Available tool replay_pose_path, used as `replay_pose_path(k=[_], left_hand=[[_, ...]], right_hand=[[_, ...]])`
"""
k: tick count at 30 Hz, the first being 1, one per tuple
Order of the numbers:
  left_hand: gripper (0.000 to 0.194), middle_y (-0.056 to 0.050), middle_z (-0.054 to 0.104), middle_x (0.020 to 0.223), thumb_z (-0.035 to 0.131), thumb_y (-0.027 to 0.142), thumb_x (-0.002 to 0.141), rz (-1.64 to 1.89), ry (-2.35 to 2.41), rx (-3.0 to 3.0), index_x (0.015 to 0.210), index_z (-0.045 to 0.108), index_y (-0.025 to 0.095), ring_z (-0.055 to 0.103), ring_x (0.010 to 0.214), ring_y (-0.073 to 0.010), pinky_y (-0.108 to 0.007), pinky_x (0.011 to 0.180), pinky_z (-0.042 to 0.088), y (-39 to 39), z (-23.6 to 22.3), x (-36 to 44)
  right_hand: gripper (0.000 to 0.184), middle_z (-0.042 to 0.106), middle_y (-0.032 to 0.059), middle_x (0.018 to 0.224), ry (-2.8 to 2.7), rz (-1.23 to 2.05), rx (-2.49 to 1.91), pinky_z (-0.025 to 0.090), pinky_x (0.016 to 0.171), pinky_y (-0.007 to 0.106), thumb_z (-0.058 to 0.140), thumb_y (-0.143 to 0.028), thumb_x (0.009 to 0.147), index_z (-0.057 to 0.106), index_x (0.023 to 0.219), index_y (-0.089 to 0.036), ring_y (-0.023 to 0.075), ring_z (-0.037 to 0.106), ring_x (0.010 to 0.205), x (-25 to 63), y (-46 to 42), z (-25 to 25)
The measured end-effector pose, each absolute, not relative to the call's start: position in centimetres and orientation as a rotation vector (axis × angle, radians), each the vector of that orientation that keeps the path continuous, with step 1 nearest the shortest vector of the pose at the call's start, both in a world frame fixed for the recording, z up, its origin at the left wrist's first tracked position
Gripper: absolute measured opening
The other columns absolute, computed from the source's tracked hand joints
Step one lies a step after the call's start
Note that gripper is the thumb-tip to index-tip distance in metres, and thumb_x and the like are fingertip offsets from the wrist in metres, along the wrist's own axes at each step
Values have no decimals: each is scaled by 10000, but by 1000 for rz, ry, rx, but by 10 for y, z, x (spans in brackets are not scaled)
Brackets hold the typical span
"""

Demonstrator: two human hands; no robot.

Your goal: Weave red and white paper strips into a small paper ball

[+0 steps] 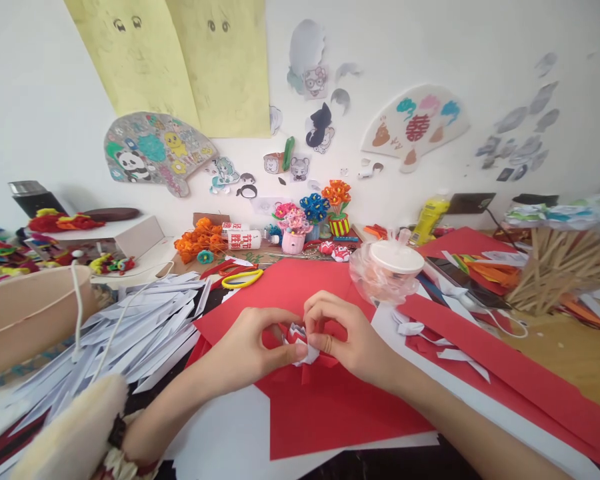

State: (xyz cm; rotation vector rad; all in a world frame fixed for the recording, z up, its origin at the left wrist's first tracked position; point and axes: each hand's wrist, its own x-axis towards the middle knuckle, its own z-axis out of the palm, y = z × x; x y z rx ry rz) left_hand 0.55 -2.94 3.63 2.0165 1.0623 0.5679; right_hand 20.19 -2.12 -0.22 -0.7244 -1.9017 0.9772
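Between my two hands is a small red-and-white folded paper piece (299, 335) with a zigzag pattern. My left hand (255, 343) grips its left side, thumb across the front. From the right, my right hand (343, 333) pinches its edge between thumb and fingers. Part of the piece is hidden behind my fingers. Red paper sheets (340, 413) lie right beneath both hands, over white sheets (220, 433). Similar red-and-white folded pieces (334, 251) rest farther back on the table.
White paper strips (165, 320) are heaped at left, by a beige container (30, 313). Yellow-handled scissors (242, 278) lie beyond the red sheets. A lidded cup (395, 257) in plastic wrap stands at right, with red strips (505, 360) nearby. Craft flowers (315, 208) line the back.
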Motion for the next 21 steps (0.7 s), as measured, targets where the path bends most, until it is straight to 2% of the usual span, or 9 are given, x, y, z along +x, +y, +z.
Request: replay_pose_path(k=[5,9,13,16,19,21], left_hand=[[193,-9,719,890,679,323,802,565,1056,2003,943,712,196,608,805,-164,-263,747,480,-29,35,5],[281,-16,722,971,727,332,769,616,1029,1937,1018,697,204,616,831,-171,-280,775,490,-26,33,3],[405,-22,716,1025,774,307,735,756,1070,1926,1109,653,209,625,891,-178,-292,819,493,-24,33,1],[401,-17,699,1024,784,262,733,911,1107,2025,1103,639,216,616,892,-171,-285,806,494,-25,31,1],[358,-9,677,992,791,246,735,1049,1130,2161,1056,635,221,599,858,-162,-277,775,492,-25,25,1],[428,-10,666,996,817,288,703,1129,1113,2233,1075,615,226,595,840,-161,-277,759,500,-26,22,1]], right_hand=[[126,538,30,897,-1908,979,-733,463,701,284,645,-248,855,592,764,-180,136,530,751,204,-20,-4],[137,554,35,957,-1810,1148,-713,487,744,286,658,-331,855,625,857,-198,156,567,845,207,-16,-2],[245,589,47,1069,-1616,1252,-796,505,810,306,617,-400,886,597,1061,-231,165,591,932,210,-13,0],[395,591,58,1139,-1660,1271,-806,511,855,335,726,-392,800,571,1129,-239,195,602,1005,209,-14,0],[524,605,46,1200,-1774,1162,-807,484,947,371,796,-336,738,548,1195,-270,210,590,1079,205,-18,0],[493,635,31,1178,-1804,1016,-832,471,970,374,788,-314,751,562,1187,-279,207,591,1089,203,-20,0]])
